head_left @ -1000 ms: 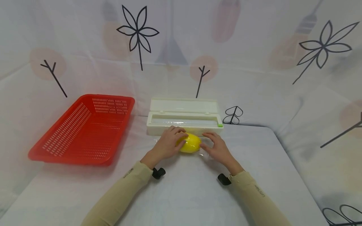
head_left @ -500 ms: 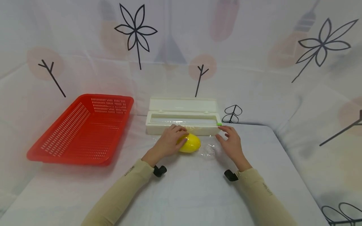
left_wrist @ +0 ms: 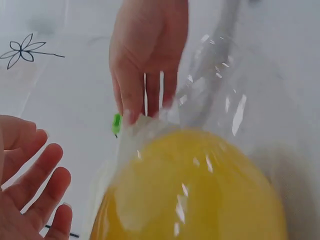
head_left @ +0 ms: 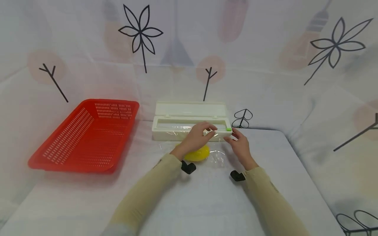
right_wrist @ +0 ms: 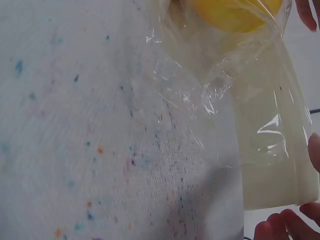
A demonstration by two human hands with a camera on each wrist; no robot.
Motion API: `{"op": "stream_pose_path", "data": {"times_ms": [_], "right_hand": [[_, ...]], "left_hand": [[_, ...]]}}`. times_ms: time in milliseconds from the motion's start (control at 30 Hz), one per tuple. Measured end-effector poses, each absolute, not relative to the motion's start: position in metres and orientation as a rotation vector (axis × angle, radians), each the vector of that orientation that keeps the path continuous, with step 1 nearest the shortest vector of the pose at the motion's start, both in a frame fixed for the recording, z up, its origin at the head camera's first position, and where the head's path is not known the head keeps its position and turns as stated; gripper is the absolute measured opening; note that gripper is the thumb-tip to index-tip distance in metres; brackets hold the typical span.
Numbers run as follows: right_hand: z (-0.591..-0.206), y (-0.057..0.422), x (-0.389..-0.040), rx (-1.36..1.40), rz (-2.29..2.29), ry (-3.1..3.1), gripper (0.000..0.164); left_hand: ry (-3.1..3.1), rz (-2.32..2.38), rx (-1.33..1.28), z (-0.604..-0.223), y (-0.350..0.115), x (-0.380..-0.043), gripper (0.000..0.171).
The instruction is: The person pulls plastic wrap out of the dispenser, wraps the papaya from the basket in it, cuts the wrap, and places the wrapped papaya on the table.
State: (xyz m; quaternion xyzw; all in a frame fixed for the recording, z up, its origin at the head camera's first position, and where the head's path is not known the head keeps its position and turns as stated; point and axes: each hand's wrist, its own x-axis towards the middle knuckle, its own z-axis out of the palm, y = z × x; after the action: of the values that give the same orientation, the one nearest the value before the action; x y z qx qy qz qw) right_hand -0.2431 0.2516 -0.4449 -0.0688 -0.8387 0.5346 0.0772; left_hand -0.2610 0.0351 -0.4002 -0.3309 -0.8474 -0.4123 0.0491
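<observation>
A yellow, oval, fruit-like object [head_left: 198, 154] lies on the table in front of a white cling film dispenser [head_left: 168, 135], with clear film [right_wrist: 200, 95] draped over it. My left hand [head_left: 198, 135] is above the dispenser's front, its fingers loosely bent and nothing between them; its wrist partly hides the yellow object in the head view. At the dispenser's right end, beside the green slider [head_left: 228, 129], my right hand [head_left: 240, 147] grips the corner, thumb toward the front and fingers round the end. The left wrist view shows the yellow object [left_wrist: 195, 195] close up under shiny film.
A red perforated basket [head_left: 118, 157] stands on the left of the white-covered table [head_left: 189, 203]. The dispenser's raised lid [head_left: 192, 109] leans toward the patterned backdrop cloth [head_left: 254, 65]. A black wrist camera [head_left: 188, 167] sits under the left sleeve.
My left hand has left the yellow object and moved right and forward over the dispenser. My right hand has moved away from the object to the dispenser's right end, exposing the film edge.
</observation>
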Motion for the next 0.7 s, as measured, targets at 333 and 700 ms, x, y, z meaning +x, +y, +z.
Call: {"op": "stream_pose_path", "data": {"times_ms": [333, 700], "right_hand": [[-0.451, 0.247, -0.253, -0.239, 1.505, -2.421, 0.055], [-0.452, 0.247, -0.258, -0.278, 1.326, -2.45, 0.048]], "left_hand": [[-2.671, -1.343, -0.782, -0.392, 0.09, -0.282, 0.023], [-2.889, -0.855, -0.733, -0.389, 0.127, -0.298, 0.026]]}}
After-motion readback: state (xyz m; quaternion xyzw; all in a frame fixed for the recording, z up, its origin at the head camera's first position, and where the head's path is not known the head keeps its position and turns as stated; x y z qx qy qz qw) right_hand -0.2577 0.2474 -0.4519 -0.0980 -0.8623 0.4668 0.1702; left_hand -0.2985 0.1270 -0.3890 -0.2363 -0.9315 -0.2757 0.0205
